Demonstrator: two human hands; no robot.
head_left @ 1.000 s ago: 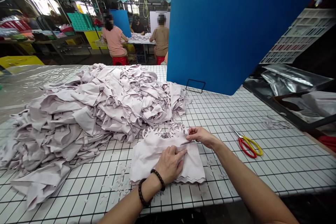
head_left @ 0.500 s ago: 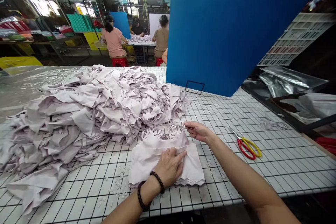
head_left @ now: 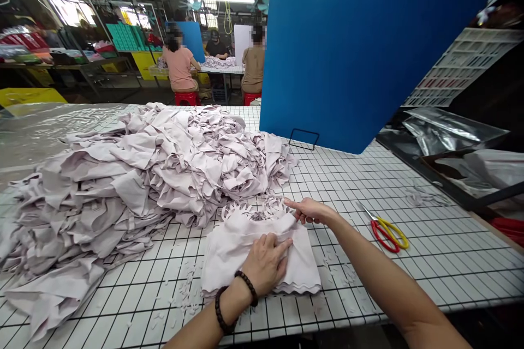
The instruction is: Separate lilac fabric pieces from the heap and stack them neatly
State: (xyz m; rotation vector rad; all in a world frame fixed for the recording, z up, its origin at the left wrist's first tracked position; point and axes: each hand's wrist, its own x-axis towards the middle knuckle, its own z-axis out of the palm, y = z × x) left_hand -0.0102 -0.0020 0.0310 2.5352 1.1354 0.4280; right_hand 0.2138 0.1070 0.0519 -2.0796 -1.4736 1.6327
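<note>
A neat stack of pale pinkish-white garments (head_left: 225,262) lies on the gridded table in front of me. My left hand (head_left: 267,263), with two beaded bracelets at the wrist, rests on top of the stack, its fingers spread. At the stack's upper right edge, my right hand (head_left: 309,211) has its index finger stretched out and the others curled, touching the thin straps there. Whether cloth is pinched under its thumb is hard to see. A large crumpled heap of the same cloth (head_left: 172,158) spreads behind and to the left.
Scissors with red and yellow handles (head_left: 387,232) lie to the right. A blue board (head_left: 344,65) stands at the back beside a black wire stand (head_left: 303,139). Small scraps (head_left: 186,289) dot the table (head_left: 347,180). Several people sit in the background.
My right hand has moved down slightly onto the stack's upper right edge, lowering the strap it had raised. My left hand has stayed on the cloth.
</note>
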